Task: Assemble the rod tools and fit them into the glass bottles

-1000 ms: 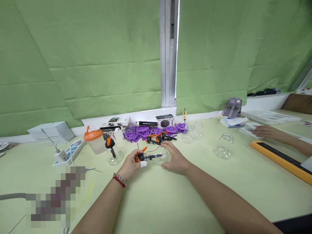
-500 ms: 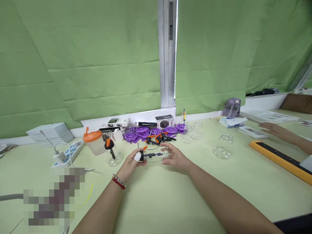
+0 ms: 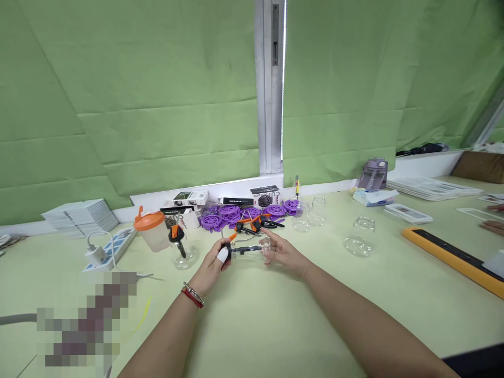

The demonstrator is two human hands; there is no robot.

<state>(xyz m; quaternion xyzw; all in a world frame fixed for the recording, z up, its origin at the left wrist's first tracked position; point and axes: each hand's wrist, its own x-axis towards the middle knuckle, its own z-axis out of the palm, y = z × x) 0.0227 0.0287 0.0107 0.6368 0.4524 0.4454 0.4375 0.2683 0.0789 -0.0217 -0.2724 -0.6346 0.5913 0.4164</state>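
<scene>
A small clear glass bottle (image 3: 255,251) lies sideways in the air between my hands, with a black stem running inside it. My left hand (image 3: 216,261), white cover on the thumb, grips the black lid (image 3: 227,251) at the bottle's neck; an orange lever (image 3: 232,238) sticks up from that lid. Around the base of the bottle curl the fingers of my right hand (image 3: 281,252). Just beyond lie loose black-and-orange lids (image 3: 258,223). To the left stands another glass bottle (image 3: 189,258) with a black-and-orange lid (image 3: 177,233) on it.
Purple wheel-shaped parts (image 3: 228,212) and small boxes (image 3: 265,197) line the wall. An orange-lidded cup (image 3: 149,228) and a power strip (image 3: 122,244) stand left. Open glass bottles (image 3: 359,239) are on the right, near a yellow-black bar (image 3: 452,260). Another person's hand (image 3: 494,226) shows at the right edge.
My hands keep hold of the lid and bottle, with the right fingers shifted slightly around the base. The other person's hand has moved right and nearer, away from the white papers.
</scene>
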